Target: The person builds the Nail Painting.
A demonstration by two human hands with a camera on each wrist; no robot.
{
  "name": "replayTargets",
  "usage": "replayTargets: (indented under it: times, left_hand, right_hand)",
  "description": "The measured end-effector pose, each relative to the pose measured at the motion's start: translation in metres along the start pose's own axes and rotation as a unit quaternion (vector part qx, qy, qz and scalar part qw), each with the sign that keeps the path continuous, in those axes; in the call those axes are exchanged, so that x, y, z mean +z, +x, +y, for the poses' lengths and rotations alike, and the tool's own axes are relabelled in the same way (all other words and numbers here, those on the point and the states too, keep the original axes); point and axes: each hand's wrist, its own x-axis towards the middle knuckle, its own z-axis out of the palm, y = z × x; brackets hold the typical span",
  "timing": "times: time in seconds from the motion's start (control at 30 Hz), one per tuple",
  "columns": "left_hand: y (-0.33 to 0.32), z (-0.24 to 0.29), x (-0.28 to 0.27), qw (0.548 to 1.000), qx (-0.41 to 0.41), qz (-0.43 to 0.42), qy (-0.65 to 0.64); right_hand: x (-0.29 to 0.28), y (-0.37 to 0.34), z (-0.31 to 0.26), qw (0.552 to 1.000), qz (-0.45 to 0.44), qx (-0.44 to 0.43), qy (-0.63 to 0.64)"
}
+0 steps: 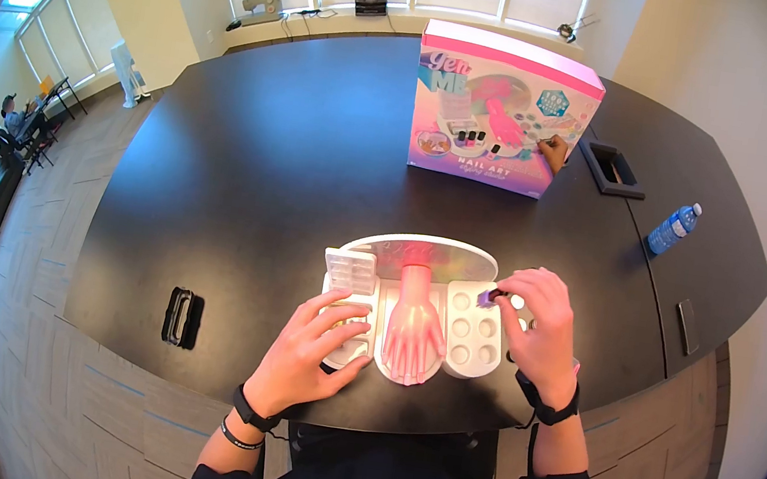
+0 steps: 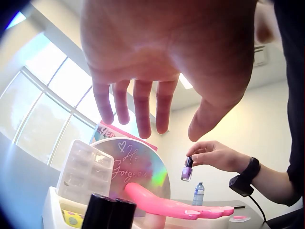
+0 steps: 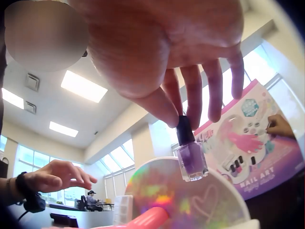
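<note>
My right hand (image 1: 539, 330) pinches a small bottle of purple nail polish (image 3: 192, 160) by its black cap. The bottle hangs upright above the white tray with round wells (image 1: 472, 341). My left hand (image 1: 301, 353) hovers over the left compartments of the white nail art station, fingers spread and holding nothing. Beneath it, two black-capped bottles (image 2: 99, 210) stand in the left wrist view. Between my hands lies a pink model hand (image 1: 410, 327), palm down, in front of a shiny rounded panel (image 2: 143, 167). A clear compartment case (image 2: 86, 171) stands upright at the station's left.
Behind the station stands a large pink nail art box (image 1: 495, 108) on the dark table (image 1: 258, 153). A water bottle (image 1: 673, 228) and a phone (image 1: 687, 326) are at the right, near a table socket (image 1: 614, 169). A black case (image 1: 183, 317) lies at the left.
</note>
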Motion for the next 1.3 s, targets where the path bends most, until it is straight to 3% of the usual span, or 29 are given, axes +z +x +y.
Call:
replayTargets:
  times: [0.47, 0.57, 0.63, 0.77, 0.93, 1.3]
  left_hand:
    - [0.012, 0.015, 0.023, 0.998, 0.017, 0.000, -0.059]
    - [0.011, 0.016, 0.025, 0.998, 0.005, 0.011, -0.069]
    - [0.010, 0.018, 0.025, 0.992, -0.052, 0.010, -0.118]
    - [0.009, 0.015, 0.026, 0.994, -0.037, 0.023, -0.101]
    - [0.007, 0.010, 0.029, 0.995, -0.005, 0.019, -0.096]
    - [0.002, -0.001, 0.013, 0.999, -0.013, -0.019, -0.039]
  right_hand:
    - [0.033, -0.010, -0.054, 0.985, -0.088, -0.055, 0.135]
    - [0.039, -0.012, -0.059, 0.982, -0.092, -0.064, 0.153]
    - [0.041, -0.012, -0.062, 0.981, -0.091, -0.068, 0.160]
    - [0.045, -0.012, -0.064, 0.976, -0.092, -0.075, 0.184]
    - [0.049, -0.015, -0.067, 0.974, -0.101, -0.087, 0.184]
    - [0.036, -0.012, -0.051, 0.985, -0.082, -0.063, 0.141]
